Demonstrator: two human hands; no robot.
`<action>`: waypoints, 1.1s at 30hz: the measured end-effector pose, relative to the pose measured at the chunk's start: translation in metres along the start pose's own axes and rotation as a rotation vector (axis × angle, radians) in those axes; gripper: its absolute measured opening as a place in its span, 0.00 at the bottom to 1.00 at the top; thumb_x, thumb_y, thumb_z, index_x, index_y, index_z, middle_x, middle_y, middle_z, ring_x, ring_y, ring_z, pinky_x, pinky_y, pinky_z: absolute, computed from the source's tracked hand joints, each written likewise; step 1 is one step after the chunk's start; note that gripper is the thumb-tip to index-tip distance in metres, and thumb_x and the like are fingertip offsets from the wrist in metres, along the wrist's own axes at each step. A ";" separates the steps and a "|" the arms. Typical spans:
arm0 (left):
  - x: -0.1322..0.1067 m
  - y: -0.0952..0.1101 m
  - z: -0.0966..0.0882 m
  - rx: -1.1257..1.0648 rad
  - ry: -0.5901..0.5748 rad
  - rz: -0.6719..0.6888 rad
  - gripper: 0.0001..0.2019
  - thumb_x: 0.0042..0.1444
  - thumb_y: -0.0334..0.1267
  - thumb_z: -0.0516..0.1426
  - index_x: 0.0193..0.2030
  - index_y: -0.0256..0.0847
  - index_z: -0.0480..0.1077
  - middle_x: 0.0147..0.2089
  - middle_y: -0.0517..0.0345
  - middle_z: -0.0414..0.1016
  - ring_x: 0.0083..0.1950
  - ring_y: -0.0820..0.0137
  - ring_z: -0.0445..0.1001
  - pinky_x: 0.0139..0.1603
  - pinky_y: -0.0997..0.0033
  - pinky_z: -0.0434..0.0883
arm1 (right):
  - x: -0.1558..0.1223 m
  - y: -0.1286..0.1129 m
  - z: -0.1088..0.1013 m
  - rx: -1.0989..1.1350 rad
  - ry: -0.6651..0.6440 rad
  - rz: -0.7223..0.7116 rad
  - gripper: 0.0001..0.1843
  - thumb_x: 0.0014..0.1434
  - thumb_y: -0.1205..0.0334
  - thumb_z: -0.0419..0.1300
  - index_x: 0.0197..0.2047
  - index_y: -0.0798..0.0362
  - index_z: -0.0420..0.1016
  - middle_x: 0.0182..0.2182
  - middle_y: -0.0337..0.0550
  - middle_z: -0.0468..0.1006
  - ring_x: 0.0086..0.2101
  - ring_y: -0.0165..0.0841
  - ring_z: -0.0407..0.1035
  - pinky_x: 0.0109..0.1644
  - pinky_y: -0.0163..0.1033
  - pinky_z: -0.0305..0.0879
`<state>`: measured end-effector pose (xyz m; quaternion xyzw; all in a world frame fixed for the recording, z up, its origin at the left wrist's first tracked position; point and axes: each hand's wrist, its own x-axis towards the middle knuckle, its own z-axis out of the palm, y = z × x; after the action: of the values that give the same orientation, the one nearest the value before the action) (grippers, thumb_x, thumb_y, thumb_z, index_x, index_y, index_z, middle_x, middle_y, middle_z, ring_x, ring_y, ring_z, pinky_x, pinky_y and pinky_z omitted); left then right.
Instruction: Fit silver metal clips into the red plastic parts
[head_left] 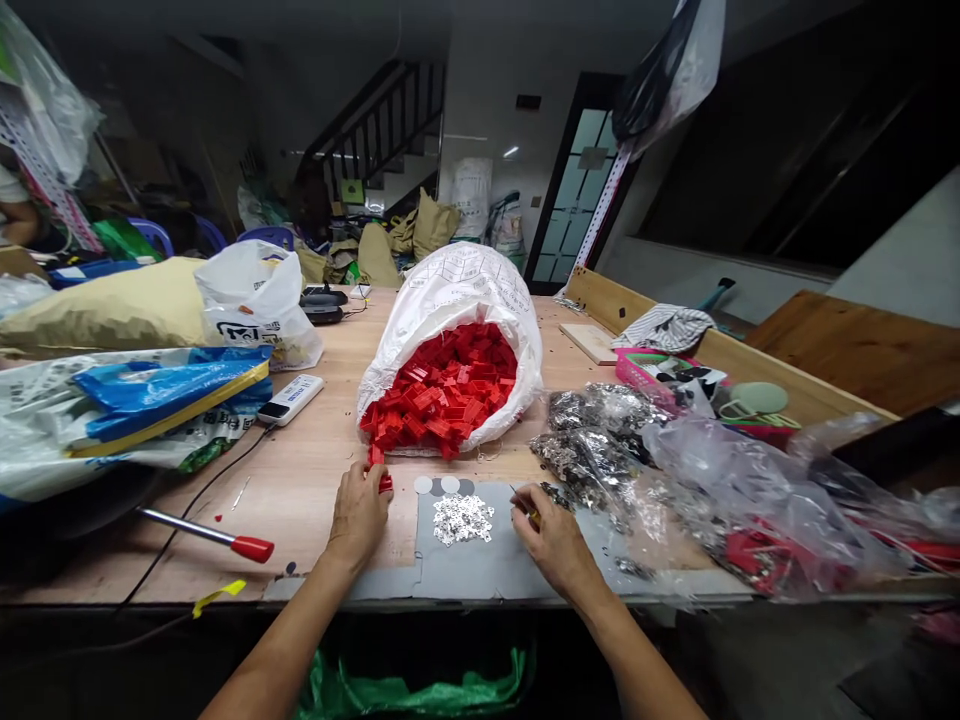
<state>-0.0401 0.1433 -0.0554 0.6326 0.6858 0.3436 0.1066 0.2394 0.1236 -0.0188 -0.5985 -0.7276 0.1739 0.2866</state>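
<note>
A white woven sack [461, 275] lies on its side with its mouth towards me, and red plastic pieces [450, 385] spill from it. Just below the spill, my left hand [360, 515] is closed on a red plastic piece [385, 483] that shows at its fingertips. Between my hands a pile of small silvery metal parts [463, 520] rests on a grey mat [457, 580]. My right hand [551, 530] is at the pile's right, fingers pinched together; something small and yellowish shows there, too hidden to name. Dark metal pieces [557, 494] lie beside that hand.
Clear bags of metal parts [600, 430] and a pink basket [641, 370] crowd the right side. On the left are a red-handled lever [251, 547], a white power strip [292, 400] and filled bags [150, 400]. Round discs [450, 485] lie at the mat's back edge.
</note>
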 end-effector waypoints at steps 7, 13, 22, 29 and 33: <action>-0.019 0.000 -0.017 -0.356 0.005 -0.114 0.07 0.55 0.41 0.56 0.39 0.42 0.65 0.41 0.53 0.73 0.43 0.62 0.73 0.46 0.61 0.68 | -0.032 -0.014 0.005 0.313 -0.052 0.060 0.12 0.60 0.52 0.53 0.33 0.52 0.69 0.27 0.39 0.72 0.30 0.32 0.66 0.35 0.34 0.62; -0.048 0.032 -0.037 -1.362 -0.335 -0.528 0.19 0.53 0.44 0.61 0.49 0.44 0.61 0.42 0.52 0.78 0.37 0.70 0.77 0.37 0.70 0.72 | -0.050 -0.036 0.011 0.563 -0.133 0.083 0.14 0.61 0.51 0.54 0.39 0.53 0.70 0.27 0.36 0.68 0.25 0.28 0.61 0.29 0.31 0.61; -0.087 0.052 -0.046 -1.647 -0.567 -0.761 0.17 0.55 0.40 0.61 0.51 0.39 0.68 0.44 0.50 0.77 0.34 0.72 0.78 0.35 0.75 0.75 | -0.064 -0.078 0.004 0.431 -0.037 -0.041 0.11 0.60 0.54 0.57 0.34 0.53 0.72 0.26 0.38 0.74 0.24 0.27 0.62 0.29 0.31 0.61; -0.094 0.055 -0.048 -1.659 -0.596 -0.655 0.22 0.49 0.33 0.65 0.52 0.38 0.69 0.39 0.54 0.78 0.40 0.67 0.78 0.49 0.63 0.73 | -0.069 -0.094 0.003 0.373 0.002 -0.162 0.07 0.61 0.59 0.55 0.36 0.51 0.73 0.30 0.40 0.78 0.25 0.28 0.66 0.31 0.32 0.65; -0.097 0.059 -0.047 -1.456 -0.434 -0.453 0.21 0.42 0.31 0.68 0.45 0.39 0.72 0.36 0.58 0.79 0.37 0.69 0.77 0.44 0.70 0.73 | -0.073 -0.092 0.003 0.341 0.004 -0.196 0.06 0.62 0.61 0.55 0.37 0.51 0.72 0.31 0.40 0.77 0.27 0.29 0.68 0.34 0.32 0.65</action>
<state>-0.0034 0.0338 -0.0132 0.3018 0.3647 0.5448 0.6922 0.1750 0.0322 0.0181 -0.4679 -0.7417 0.2650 0.4009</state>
